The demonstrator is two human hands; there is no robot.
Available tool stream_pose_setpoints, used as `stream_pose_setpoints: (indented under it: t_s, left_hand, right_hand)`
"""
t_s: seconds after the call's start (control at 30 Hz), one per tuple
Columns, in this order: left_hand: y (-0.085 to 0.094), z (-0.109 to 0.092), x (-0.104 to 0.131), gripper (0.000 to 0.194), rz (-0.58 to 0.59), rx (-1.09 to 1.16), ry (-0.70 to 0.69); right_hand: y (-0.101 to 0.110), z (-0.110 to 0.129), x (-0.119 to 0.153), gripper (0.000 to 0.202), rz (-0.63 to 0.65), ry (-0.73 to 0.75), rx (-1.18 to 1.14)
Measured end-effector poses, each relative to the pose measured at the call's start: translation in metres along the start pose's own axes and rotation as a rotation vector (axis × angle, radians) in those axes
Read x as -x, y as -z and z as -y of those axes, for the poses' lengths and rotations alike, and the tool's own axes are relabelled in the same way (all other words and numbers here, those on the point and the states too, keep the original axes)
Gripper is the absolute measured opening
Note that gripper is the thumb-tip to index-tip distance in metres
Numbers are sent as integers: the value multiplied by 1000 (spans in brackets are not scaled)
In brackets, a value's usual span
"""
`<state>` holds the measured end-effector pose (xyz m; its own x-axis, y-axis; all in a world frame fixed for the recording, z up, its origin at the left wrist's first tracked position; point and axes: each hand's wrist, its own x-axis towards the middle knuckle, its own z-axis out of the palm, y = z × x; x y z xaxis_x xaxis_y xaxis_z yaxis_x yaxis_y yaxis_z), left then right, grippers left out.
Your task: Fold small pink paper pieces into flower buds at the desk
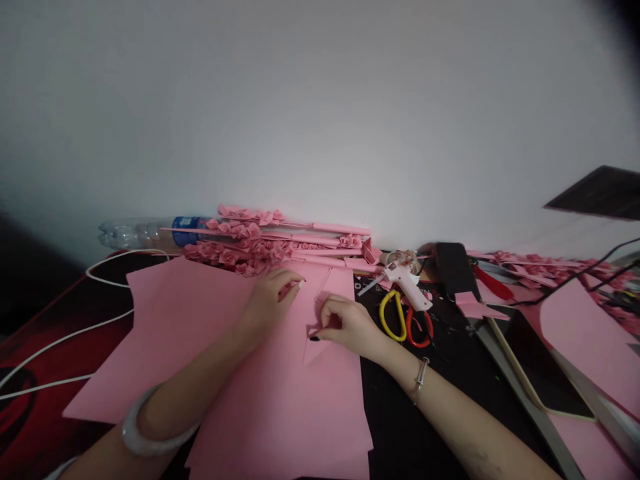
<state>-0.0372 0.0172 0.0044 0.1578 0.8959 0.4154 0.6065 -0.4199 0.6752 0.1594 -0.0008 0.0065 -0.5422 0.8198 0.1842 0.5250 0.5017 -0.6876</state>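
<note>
I see a clear bottle (137, 235) lying sideways, contents unclear. A small pink paper piece (314, 352), long axis pointing away from me, lies on pink sheets (285, 413) beneath my right hand (353, 327); its fingers and those of my left hand (270, 298) curl, gripping what I cannot tell.

There's the bangle (131, 427), thick, smooth and milky white, ringing the bare left forearm (215, 368)! Right of that bangle, a slim silvery bracelet (420, 381) circles the other arm; up and right of the bangle, a thumbnail (314, 339) shows black on the right hand (353, 325).
</note>
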Motion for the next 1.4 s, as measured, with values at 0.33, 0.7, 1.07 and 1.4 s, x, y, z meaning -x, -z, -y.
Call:
stream_pose_setpoints:
  t_s: [0.33, 0.7, 1.07, 1.4]
  left_hand:
    - [-2, 13, 0, 21, 97, -248, -63]
    - [3, 1, 2, 30, 101, -492, 32]
    - [2, 0, 4, 40, 83, -517, -60]
    - [6, -2, 3, 26, -1, -378, 7]
  right_hand:
    - [3, 2, -2, 17, -260, -91, -62]
    - [3, -3, 0, 28, -279, -55, -90]
    - [4, -1, 0, 33, -284, -65, -89]
    - [5, -1, 1, 34, -289, -65, -103]
